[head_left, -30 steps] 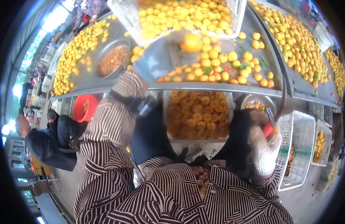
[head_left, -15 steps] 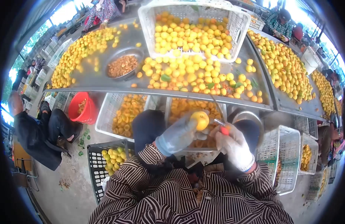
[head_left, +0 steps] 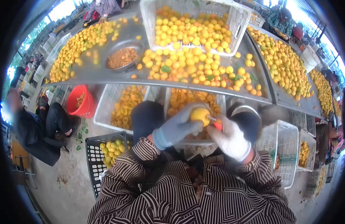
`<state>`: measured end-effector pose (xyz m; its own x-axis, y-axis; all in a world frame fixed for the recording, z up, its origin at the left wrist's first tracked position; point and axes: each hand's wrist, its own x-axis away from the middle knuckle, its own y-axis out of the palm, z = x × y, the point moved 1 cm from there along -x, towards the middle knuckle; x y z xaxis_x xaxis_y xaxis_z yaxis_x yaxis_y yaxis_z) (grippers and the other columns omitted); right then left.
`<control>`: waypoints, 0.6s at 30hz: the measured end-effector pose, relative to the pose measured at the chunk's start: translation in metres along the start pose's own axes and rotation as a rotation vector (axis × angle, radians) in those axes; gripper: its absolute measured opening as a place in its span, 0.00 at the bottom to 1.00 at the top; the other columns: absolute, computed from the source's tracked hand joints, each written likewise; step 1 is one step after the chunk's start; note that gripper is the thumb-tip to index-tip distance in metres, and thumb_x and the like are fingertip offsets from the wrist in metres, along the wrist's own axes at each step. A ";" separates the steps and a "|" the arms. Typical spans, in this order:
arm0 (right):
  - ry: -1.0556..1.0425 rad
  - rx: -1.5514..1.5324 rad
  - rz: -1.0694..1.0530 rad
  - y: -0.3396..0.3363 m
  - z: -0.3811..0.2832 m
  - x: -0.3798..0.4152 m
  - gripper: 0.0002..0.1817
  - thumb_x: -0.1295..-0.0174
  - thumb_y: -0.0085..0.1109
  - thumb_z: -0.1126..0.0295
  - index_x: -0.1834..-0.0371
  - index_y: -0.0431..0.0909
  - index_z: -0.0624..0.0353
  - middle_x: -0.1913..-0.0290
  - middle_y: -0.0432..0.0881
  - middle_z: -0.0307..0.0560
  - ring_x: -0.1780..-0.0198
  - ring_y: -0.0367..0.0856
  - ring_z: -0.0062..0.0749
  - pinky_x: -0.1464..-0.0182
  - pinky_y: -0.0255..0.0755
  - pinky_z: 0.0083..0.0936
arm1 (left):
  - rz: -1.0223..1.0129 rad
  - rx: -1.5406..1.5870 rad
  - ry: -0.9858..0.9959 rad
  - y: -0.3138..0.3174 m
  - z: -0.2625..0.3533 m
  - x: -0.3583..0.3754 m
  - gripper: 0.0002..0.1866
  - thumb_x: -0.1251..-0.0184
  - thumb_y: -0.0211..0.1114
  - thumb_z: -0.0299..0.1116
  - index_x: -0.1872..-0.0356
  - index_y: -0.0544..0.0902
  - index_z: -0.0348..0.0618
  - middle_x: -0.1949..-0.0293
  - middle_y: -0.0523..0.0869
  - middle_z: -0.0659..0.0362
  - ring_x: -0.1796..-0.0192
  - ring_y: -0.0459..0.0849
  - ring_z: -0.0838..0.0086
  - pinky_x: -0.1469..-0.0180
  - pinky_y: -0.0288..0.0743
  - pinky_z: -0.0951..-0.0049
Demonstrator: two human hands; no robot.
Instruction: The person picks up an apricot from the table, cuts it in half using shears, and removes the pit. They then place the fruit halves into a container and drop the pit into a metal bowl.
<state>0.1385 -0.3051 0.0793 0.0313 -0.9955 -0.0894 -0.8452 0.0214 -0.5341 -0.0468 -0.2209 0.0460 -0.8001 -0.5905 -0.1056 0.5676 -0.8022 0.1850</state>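
My left hand (head_left: 176, 127), in a grey-blue glove, closes round a yellow apricot (head_left: 200, 115). My right hand (head_left: 232, 137), in a white glove, grips a small tool with a red handle (head_left: 218, 124) and a thin metal shaft. The shaft's end meets the apricot's right side; its tip is hidden there. Below and behind both hands, a white crate (head_left: 221, 100) holds halved apricots (head_left: 191, 100). A second white crate (head_left: 101, 108) with more halves stands to its left. Whole apricots (head_left: 183, 67) lie on the metal table ahead.
On the metal table (head_left: 90, 76) stand a big tilted white crate (head_left: 148, 30) of apricots and a metal bowl (head_left: 139, 46) of pits. A red bucket (head_left: 86, 108), a black crate (head_left: 91, 149) and white crates (head_left: 284, 149) flank me. A person (head_left: 34, 130) sits at left.
The tool's metal shaft has moved left and now meets the apricot; before, it was apart from it. Both hands have come closer together. The whole view has shifted slightly.
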 end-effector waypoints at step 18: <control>-0.074 -0.249 0.127 0.006 0.033 -0.011 0.10 0.34 0.53 0.69 0.54 0.76 0.63 0.74 0.79 0.44 0.74 0.79 0.30 0.71 0.71 0.25 | 0.165 -0.523 0.155 0.028 0.017 -0.028 0.22 0.29 0.63 0.30 0.38 0.66 0.41 0.54 0.74 0.60 0.55 0.75 0.82 0.54 0.74 0.79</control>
<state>0.1512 -0.2905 0.0494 -0.0524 -0.9766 -0.2084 -0.9495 0.1134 -0.2927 -0.0116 -0.2248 0.0710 -0.6772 -0.6862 -0.2655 0.7347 -0.6118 -0.2931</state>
